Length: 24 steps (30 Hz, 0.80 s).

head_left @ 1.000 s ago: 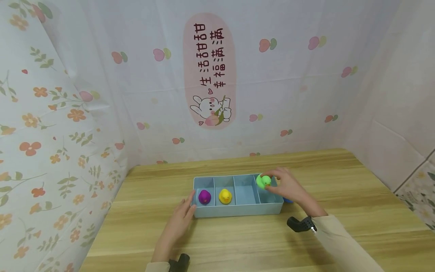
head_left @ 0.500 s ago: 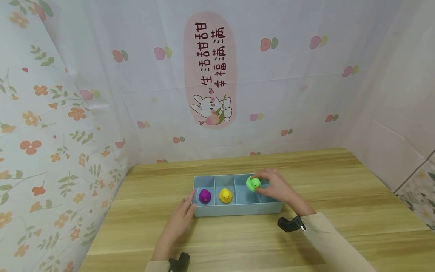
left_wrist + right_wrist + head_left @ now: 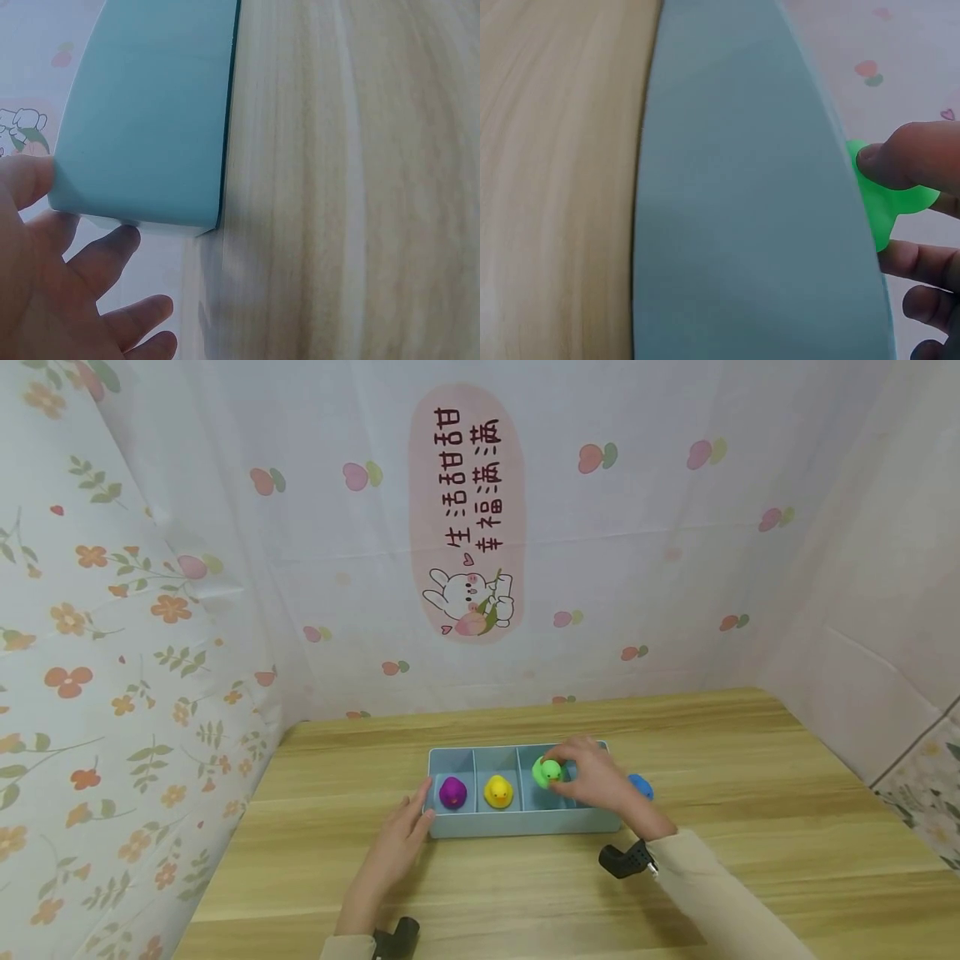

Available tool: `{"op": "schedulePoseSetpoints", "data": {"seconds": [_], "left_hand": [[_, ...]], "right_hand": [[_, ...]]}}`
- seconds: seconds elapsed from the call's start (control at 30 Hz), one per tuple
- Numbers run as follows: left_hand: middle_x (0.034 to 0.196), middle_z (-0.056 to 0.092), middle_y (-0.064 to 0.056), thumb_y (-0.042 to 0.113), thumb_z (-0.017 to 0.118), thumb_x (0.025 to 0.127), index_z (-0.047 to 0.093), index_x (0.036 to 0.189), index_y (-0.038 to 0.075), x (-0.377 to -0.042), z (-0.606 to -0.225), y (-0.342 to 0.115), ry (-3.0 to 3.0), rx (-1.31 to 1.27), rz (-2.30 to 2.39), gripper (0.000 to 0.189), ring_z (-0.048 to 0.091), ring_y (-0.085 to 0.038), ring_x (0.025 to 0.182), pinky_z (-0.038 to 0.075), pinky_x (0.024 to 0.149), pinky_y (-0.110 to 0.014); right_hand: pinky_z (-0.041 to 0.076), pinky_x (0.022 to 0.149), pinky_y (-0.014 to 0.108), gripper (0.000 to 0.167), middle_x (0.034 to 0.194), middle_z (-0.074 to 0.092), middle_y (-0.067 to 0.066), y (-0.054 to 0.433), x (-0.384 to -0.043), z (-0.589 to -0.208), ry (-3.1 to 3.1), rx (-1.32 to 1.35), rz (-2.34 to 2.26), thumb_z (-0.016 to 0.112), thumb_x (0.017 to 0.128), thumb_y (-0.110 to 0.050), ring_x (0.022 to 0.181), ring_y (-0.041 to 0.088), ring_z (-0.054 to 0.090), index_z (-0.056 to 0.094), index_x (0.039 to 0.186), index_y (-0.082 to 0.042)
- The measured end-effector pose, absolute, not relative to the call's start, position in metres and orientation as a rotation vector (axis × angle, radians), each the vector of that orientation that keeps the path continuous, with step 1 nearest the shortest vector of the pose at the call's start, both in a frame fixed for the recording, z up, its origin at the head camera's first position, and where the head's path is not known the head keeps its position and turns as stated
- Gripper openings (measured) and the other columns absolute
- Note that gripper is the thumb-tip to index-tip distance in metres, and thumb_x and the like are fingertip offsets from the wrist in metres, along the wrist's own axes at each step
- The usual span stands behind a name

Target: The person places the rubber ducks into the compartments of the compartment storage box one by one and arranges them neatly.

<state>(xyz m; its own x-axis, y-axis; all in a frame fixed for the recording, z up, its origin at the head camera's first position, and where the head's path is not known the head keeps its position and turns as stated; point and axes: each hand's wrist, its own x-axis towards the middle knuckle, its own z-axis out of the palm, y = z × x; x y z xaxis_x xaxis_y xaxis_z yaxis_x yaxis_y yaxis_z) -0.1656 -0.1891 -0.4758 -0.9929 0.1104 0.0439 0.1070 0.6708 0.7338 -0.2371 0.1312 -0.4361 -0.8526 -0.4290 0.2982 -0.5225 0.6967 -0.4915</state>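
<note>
A light blue box [image 3: 525, 824] with a row of compartments stands on the table. A purple rubber duck [image 3: 452, 792] sits in its leftmost compartment and a yellow rubber duck [image 3: 498, 792] in the one beside it. My right hand [image 3: 592, 777] pinches a green rubber duck [image 3: 549, 772] between thumb and fingers, over the third compartment. In the right wrist view the duck [image 3: 892, 196] shows partly behind the box rim. My left hand [image 3: 401, 839] touches the box's left end, fingers extended; in the left wrist view its thumb lies at the corner and its lower fingers spread free.
A blue rubber duck [image 3: 641, 786] lies on the wooden table [image 3: 525, 893] just right of the box, partly behind my right wrist. Patterned cloth [image 3: 660, 568] hangs behind the table and along both sides.
My right hand has carried the green duck leftward from the rightmost compartment to the third, and lowered it slightly. The blue duck shows more now. My left hand stays at the box's end.
</note>
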Motion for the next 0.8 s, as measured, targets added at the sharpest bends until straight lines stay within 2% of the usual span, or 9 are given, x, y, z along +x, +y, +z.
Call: {"op": "schedulePoseSetpoints", "data": {"seconds": [0.13,0.33,0.53,0.8], "left_hand": [[0.15,0.039,-0.013,0.031,0.041,0.103,0.029,0.151,0.025,-0.165,-0.476,-0.189,2.868,0.179,1.25,0.05,0.024,-0.046,0.14,0.021,0.106,-0.072],[0.15,0.039,-0.013,0.033,0.04,0.103,0.028,0.152,0.025,-0.164,-0.473,-0.188,2.86,0.175,1.259,0.051,0.024,-0.046,0.141,0.021,0.105,-0.072],[0.15,0.039,-0.014,0.032,0.04,0.103,0.028,0.152,0.023,-0.163,-0.473,-0.188,2.861,0.177,1.261,0.051,0.024,-0.047,0.14,0.021,0.106,-0.071],[0.15,0.039,-0.014,0.032,0.04,0.103,0.028,0.152,0.024,-0.164,-0.474,-0.188,2.873,0.174,1.237,0.05,0.025,-0.047,0.14,0.022,0.106,-0.071]], "right_hand": [[0.04,0.071,0.035,0.028,0.093,0.062,-0.001,0.128,-0.237,-0.442,-2.757,0.774,0.769,0.079,0.074,-0.019,0.09,0.019,0.049,0.071,0.101,-0.016],[0.041,0.069,0.038,0.027,0.097,0.065,0.001,0.122,-0.236,-0.446,-2.776,0.766,0.621,0.079,0.074,-0.021,0.093,0.023,0.051,0.07,0.099,-0.017],[0.038,0.063,0.032,0.026,0.097,0.066,0.002,0.117,-0.236,-0.447,-2.846,0.741,0.477,0.079,0.074,-0.019,0.085,0.02,0.05,0.07,0.098,-0.016],[0.035,0.06,0.03,0.026,0.094,0.069,0.0,0.111,-0.24,-0.449,-2.873,0.748,0.288,0.081,0.073,-0.019,0.077,0.017,0.045,0.071,0.097,-0.018]]}}
